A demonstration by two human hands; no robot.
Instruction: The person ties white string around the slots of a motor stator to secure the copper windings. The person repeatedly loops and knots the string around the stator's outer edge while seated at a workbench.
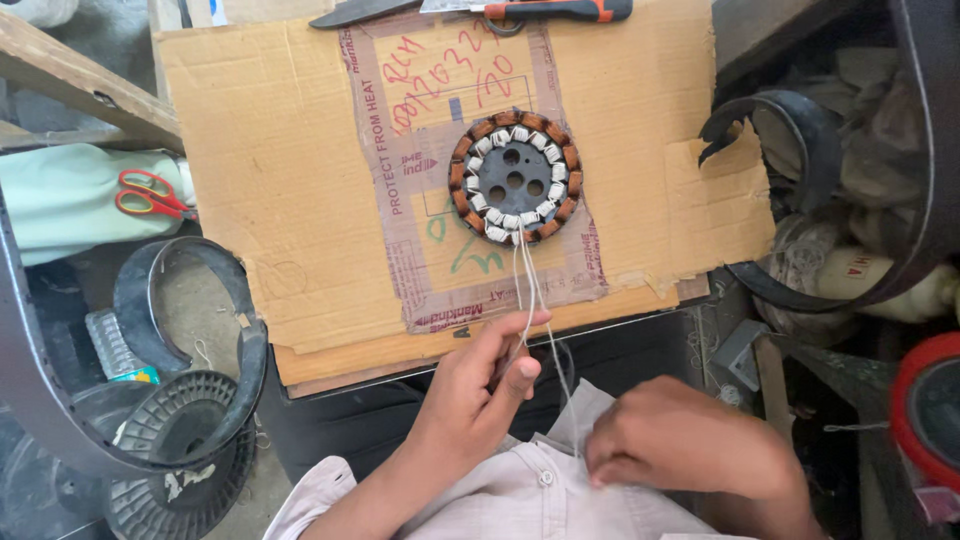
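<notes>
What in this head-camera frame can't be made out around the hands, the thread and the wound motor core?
- Right hand: its fingertips curl under against the shirt, so its grip on the thread is hidden.
- Left hand: the thread passes behind its fingers; the pinch point is unclear.
- Motor core: where the thread attaches is too small to tell.
- Knife: cut off by the top edge.
- Scissors: blades hidden behind pale green cloth.
</notes>
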